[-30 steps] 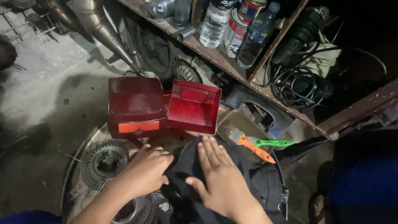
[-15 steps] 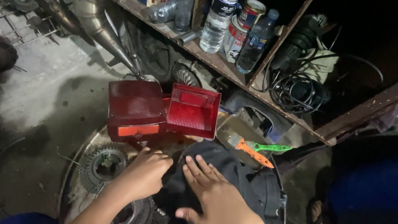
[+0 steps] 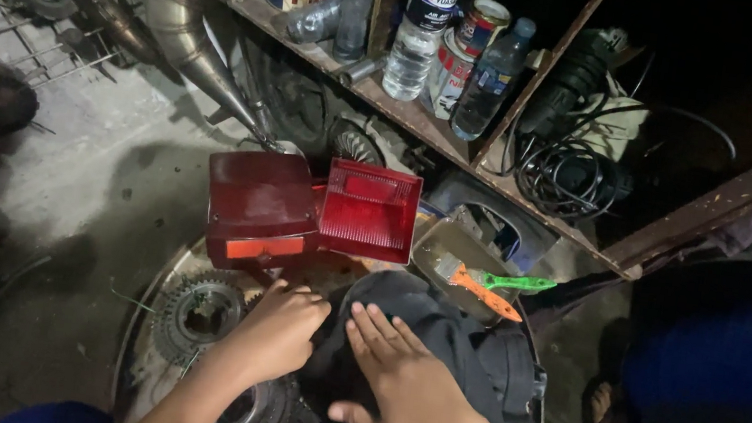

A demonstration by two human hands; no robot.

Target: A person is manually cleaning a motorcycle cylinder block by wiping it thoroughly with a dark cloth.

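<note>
My left hand [image 3: 277, 329] is curled into a loose fist at the edge of a dark cloth [image 3: 463, 356], just below a red tail-light housing [image 3: 260, 207]. My right hand [image 3: 407, 388] lies flat with fingers spread on the same dark cloth. Whether the left fingers pinch the cloth is hidden. A red ribbed lens cover [image 3: 368, 211] leans beside the housing. Metal gears [image 3: 196, 314] and a toothed clutch part [image 3: 260, 417] lie in a round metal tray [image 3: 137, 326] under my arms.
An orange brush [image 3: 481, 289] and a green brush [image 3: 516, 281] rest in a small tin. A wooden shelf [image 3: 426, 117] holds bottles, cans and coiled black cable [image 3: 562, 172]. A chrome exhaust pipe [image 3: 185, 16] leans at top left. A person in blue [image 3: 718, 387] crouches at right.
My right hand has slid down and toward me across the dark cloth. My left hand has stayed by the tail-light housing, fingers curled a little tighter.
</note>
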